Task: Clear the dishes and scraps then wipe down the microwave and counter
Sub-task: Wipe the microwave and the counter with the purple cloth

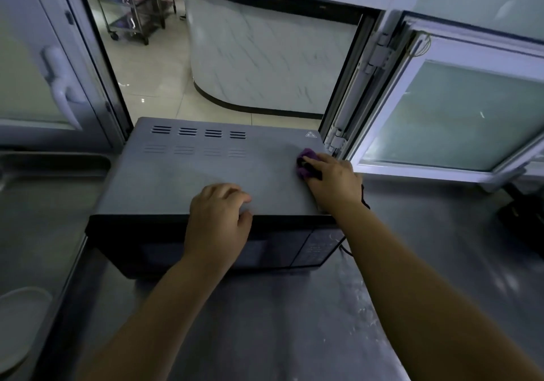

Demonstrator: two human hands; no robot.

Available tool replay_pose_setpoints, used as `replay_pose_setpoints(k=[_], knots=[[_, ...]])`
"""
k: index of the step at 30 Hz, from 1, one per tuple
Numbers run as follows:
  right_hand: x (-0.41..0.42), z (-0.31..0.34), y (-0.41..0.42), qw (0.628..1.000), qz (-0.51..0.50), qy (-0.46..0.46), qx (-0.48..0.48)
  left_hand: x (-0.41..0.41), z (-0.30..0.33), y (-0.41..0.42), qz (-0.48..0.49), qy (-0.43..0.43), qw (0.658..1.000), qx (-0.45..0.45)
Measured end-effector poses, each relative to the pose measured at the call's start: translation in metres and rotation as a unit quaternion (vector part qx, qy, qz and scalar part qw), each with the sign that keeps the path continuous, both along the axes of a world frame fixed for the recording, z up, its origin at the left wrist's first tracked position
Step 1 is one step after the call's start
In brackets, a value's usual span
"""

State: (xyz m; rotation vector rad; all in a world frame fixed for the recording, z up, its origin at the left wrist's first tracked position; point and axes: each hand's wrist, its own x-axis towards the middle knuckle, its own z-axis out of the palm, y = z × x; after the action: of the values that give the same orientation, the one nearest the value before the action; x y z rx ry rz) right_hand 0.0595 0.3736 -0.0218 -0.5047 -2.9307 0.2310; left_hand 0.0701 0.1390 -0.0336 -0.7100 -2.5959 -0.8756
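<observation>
so the microwave (206,171) has a flat grey top with rows of dark vent slots near the back, and its front is black with a panel of tiny pale button markings at the right. the cloth (306,164) on it is bright purple with a dark patch. counter (294,321) is dull steel grey, streaked with whitish smears on the right side. there's a plate (20,321) at the lower left that looks off-white. window frames (441,42) are white with frosted greenish-grey glass. through the opening, the floor tiles (147,80) are cream and glossy, and the curved counter out there (265,57) is white marble with grey veins and a black base strip
</observation>
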Motion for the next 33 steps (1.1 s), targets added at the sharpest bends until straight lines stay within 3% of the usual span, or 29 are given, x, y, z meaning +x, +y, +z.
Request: replay_pose_setpoints(k=[9,24,33], knots=[[-0.024,0.001,-0.035,0.999,0.013,-0.013,0.045,-0.029,0.006,-0.065,0.046,0.002,0.999,-0.008],[-0.116,-0.005,-0.217,0.985,0.167,0.005,0.035,-0.065,0.0,-0.189,0.099,-0.029,0.995,-0.002],[-0.156,-0.006,-0.28,0.966,0.25,0.0,0.062,-0.071,-0.001,-0.201,0.103,-0.029,0.994,-0.015]])
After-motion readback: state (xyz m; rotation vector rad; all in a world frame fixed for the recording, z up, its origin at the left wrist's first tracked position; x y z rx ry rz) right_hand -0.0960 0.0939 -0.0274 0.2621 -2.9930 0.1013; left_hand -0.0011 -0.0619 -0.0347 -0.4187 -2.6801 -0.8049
